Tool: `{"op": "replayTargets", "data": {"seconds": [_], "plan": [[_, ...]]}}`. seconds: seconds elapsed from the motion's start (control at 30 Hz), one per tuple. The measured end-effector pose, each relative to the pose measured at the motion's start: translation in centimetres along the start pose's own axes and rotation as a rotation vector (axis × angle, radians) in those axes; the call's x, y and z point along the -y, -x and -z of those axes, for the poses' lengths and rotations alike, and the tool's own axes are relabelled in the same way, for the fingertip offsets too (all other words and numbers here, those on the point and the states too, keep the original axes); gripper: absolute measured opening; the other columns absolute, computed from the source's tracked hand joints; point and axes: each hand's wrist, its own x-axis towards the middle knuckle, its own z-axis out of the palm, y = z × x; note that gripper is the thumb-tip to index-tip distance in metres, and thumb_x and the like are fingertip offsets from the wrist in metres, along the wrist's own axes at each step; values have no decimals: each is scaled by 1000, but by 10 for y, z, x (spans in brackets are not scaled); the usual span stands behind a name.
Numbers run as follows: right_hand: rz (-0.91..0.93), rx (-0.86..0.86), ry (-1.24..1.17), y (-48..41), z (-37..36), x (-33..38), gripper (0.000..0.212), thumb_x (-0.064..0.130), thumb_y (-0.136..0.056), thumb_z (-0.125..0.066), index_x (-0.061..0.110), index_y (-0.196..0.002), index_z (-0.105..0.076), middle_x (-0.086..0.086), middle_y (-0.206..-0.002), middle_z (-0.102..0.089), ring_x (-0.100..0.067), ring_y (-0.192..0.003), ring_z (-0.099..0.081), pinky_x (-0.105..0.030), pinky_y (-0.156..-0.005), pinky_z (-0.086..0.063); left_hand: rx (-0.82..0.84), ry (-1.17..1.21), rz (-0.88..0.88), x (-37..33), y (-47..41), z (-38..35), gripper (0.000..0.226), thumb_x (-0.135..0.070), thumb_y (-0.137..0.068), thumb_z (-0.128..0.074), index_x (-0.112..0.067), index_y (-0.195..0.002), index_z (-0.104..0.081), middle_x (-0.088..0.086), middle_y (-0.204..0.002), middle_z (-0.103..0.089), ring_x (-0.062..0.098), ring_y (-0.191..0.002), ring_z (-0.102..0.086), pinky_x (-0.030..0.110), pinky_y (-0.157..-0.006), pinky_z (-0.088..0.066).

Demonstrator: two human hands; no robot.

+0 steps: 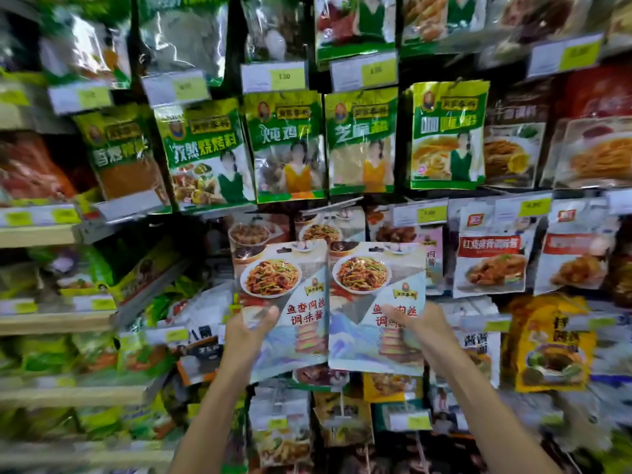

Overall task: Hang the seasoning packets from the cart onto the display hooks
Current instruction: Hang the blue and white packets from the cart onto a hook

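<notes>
Before stocked hooks, one seasoning packet (284,302) per hand (248,328).

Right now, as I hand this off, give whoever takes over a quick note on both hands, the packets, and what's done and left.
Left hand: grips a glossy blue-and-white plastic packet picturing a plate of stir-fry, thumb on its front.
Right hand: grips a matching second packet, side by side with the first.
Done: both are held up, hang slots free; neither is hung yet.
Left: slip each onto a display hook. The cart is out of view, so remaining stock is unknown.
</notes>
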Motion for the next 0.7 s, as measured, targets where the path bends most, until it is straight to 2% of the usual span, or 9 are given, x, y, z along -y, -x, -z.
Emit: {"op": "replayTargets", "data": {"seconds": [0.03, 0.07, 0.17, 0.23, 0.3, 0.4, 0.53, 0.63, 0.7], "plan": [[8, 10, 5, -6, -13, 2, 70, 29, -69, -80, -22, -103, -47, -43, -97, -54, -16, -52, -54, -23, -44, -43, 10, 2, -7, 2, -10, 10, 15, -23, -88, -65, -9, -83, -62, 6, -85, -65, 17, -80, -62, 38, -77, -46], [17, 1, 16, -13, -23, 4, 66, 30, -69, -80, -19, -103, -53, -38, -98, -59, -19, -55, -58, -25, -47, -45, 25, 7, -7, 4, -19, 20, 16, -22, -88, -64, -8, -83, -58, 10, -84, -59, 19, -81, -58, 38, -77, -44], [33, -31, 57, -32, -49, 8, 51, 34, -68, -81, -6, -95, -64, -10, -73, -70, -19, -55, -62, -27, -42, -45, 50, 18, -5, 15, -50, 41, 23, -22, -88, -65, 0, -88, -62, 16, -94, -67, 27, -93, -62, 48, -86, -47], [44, -21, 69, -42, -62, 10, 40, 38, -66, -80, 8, -88, -67, -1, -68, -69, -19, -56, -64, -27, -42, -47, 57, 16, 14, 20, -65, 49, 21, -24, -88, -66, -7, -101, -68, 11, -104, -71, 27, -102, -64, 54, -93, -48], [66, -30, 59, -51, -70, 13, 29, 36, -68, -79, 15, -84, -67, 0, -71, -70, -22, -61, -64, -31, -48, -48, 67, 13, 6, 25, -77, 54, 22, -24, -88, -66, -11, -105, -68, 8, -107, -70, 25, -104, -63, 54, -93, -48], [88, -44, 19, -62, -74, 15, 29, 31, -71, -79, 11, -90, -67, -1, -76, -74, -18, -62, -70, -34, -49, -54, 56, 11, -13, 30, -89, 57, 26, -25, -86, -67, -11, -108, -68, 5, -109, -70, 23, -106, -63, 47, -91, -49], [95, -56, 57, -75, -73, 18, 20, 23, -78, -77, 12, -91, -68, 0, -78, -75, -12, -66, -71, -25, -44, -53, 44, 30, -15, 34, -94, 51, 34, -29, -83, -68, -13, -112, -67, 5, -115, -68, 22, -110, -62, 48, -93, -49], [82, -32, 75, -83, -70, 23, 17, 20, -79, -76, 10, -89, -67, 1, -75, -74, -13, -65, -71, -24, -44, -51, 20, 35, -13, 37, -95, 46, 33, -29, -82, -69, -14, -111, -68, 5, -115, -68, 23, -109, -62, 51, -94, -49], [69, -23, 104, -89, -67, 25, 18, 19, -80, -76, 8, -92, -67, -2, -81, -75, -15, -72, -71, -27, -53, -53, -8, 25, -20, 39, -94, 45, 26, -27, -83, -68, -14, -106, -69, 6, -110, -70, 24, -104, -64, 54, -92, -49]]}}
